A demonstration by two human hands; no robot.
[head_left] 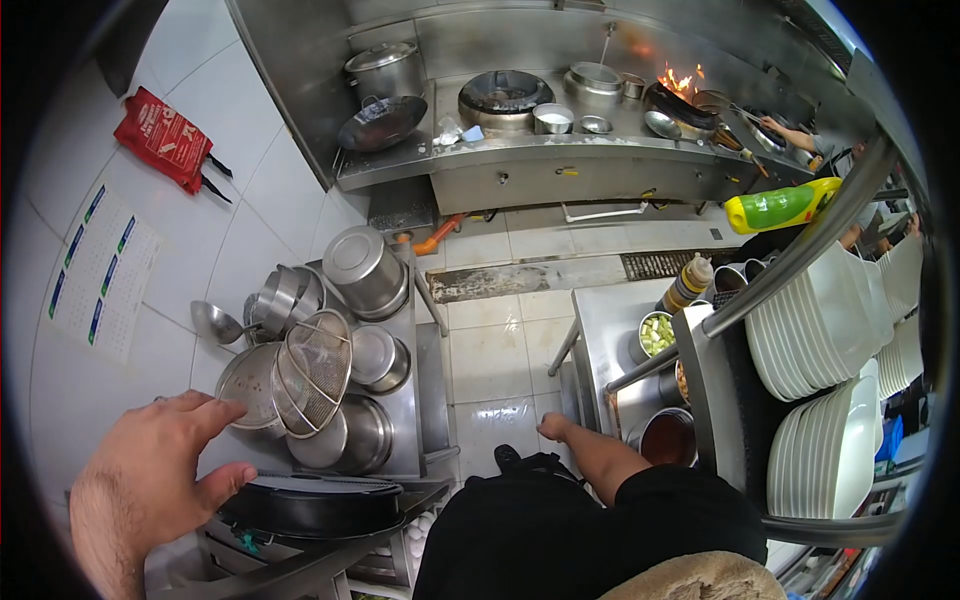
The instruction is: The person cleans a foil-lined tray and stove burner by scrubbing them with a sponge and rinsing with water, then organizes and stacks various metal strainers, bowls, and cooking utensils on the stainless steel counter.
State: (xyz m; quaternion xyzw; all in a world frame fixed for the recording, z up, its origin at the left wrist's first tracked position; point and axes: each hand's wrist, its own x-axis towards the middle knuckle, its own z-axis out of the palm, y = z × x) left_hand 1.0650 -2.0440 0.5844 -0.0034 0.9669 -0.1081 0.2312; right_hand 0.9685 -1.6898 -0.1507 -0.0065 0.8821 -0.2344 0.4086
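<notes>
My left hand (160, 475) is raised at the lower left, its fingers and thumb apart and holding nothing. Just beyond the fingertips is a round metal strainer (248, 385). A wire-mesh skimmer (316, 372) leans over it, against a lidded steel pot (362, 435). Below my thumb lies a black round pan (310, 508) with a grey top; whether my hand touches it I cannot tell. My right hand (553, 426) hangs low beside my leg, over the tiled floor, its fingers curled and nothing visible in them.
Steel pots (362, 262) and a ladle (215, 322) crowd the left shelf. On the right, stacked white plates (800, 320) stand above a counter (610, 320) with food containers. Flames (680, 82) rise from a wok at the back range, where another person's arm (790, 133) reaches in.
</notes>
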